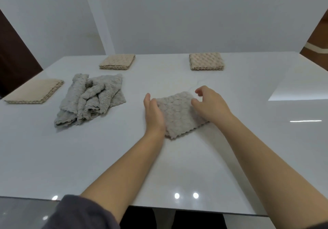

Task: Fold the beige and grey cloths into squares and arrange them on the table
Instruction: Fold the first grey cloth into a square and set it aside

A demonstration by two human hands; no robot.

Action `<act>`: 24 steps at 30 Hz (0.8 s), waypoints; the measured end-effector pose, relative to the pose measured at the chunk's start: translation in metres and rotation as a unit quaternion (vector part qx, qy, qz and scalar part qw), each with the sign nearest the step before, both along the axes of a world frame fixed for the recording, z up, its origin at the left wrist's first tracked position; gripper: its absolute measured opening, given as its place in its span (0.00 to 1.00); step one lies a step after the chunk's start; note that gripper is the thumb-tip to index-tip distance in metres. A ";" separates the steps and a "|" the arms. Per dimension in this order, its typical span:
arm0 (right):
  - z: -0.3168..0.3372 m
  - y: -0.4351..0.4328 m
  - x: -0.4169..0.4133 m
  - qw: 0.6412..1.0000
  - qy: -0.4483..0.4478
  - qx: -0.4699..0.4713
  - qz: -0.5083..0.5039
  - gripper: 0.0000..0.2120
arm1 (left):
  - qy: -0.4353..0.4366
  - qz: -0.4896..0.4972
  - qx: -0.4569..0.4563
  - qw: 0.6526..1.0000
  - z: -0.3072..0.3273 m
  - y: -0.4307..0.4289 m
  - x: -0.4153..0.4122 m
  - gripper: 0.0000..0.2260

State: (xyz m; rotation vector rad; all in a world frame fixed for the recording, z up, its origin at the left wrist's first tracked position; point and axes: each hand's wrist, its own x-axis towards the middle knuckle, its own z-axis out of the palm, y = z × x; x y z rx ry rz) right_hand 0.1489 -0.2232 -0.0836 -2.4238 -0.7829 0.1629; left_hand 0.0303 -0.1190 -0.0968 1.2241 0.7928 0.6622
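Note:
A folded grey cloth point(177, 113) lies as a rough square in the middle of the white table point(106, 157). My left hand point(153, 113) rests edge-on against its left side, fingers straight. My right hand point(210, 104) lies on its right side with fingers curled over the far right corner. A heap of crumpled grey cloths point(90, 99) sits to the left. Three folded beige squares lie on the table: one at the far left edge point(35, 91), one at the back left point(117, 62), one at the back right point(206, 61).
The table's near edge point(195, 209) runs across the bottom of the view. A white wall point(177, 15) stands right behind the table. Dark brown surfaces point(12, 54) flank both sides. My dark sleeve point(79, 214) shows at the bottom left.

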 end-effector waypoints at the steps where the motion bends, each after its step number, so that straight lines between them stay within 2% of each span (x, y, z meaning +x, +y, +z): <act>1: 0.000 -0.002 0.000 0.997 -0.065 -0.037 0.020 0.23 | -0.035 -0.011 -0.038 0.999 0.000 -0.005 0.010 0.26; 3: -0.001 -0.004 -0.004 0.985 -0.112 -0.075 0.108 0.26 | -0.060 -0.029 -0.040 0.997 0.004 -0.013 0.016 0.18; 4: -0.004 -0.003 -0.008 0.977 -0.113 -0.091 0.156 0.26 | -0.089 -0.044 -0.079 0.992 0.007 -0.014 0.017 0.19; 7: -0.020 0.003 -0.012 0.954 -0.108 -0.175 0.216 0.27 | -0.082 -0.039 -0.083 0.992 0.005 -0.003 0.011 0.23; 10: -0.028 0.010 -0.012 0.946 -0.119 -0.225 0.198 0.28 | -0.009 -0.011 -0.008 1.000 0.001 0.018 0.003 0.23; 12: -0.028 0.016 -0.015 0.946 -0.133 -0.221 0.198 0.28 | 0.067 -0.018 0.147 0.987 -0.006 0.035 -0.010 0.22; 14: -0.028 0.022 -0.018 0.943 -0.137 -0.229 0.201 0.28 | 0.144 -0.050 0.305 0.940 -0.013 0.048 -0.023 0.22; 17: -0.030 0.028 -0.022 0.942 -0.144 -0.232 0.194 0.28 | 0.234 -0.111 0.427 0.866 -0.027 0.065 -0.033 0.23; 22: -0.026 0.042 -0.023 0.941 -0.142 -0.251 0.176 0.27 | 0.360 -0.166 0.520 0.757 -0.036 0.066 -0.033 0.25; 24: -0.027 0.046 -0.031 0.941 -0.151 -0.249 0.171 0.28 | 0.388 -0.170 0.528 0.736 -0.037 0.066 -0.033 0.25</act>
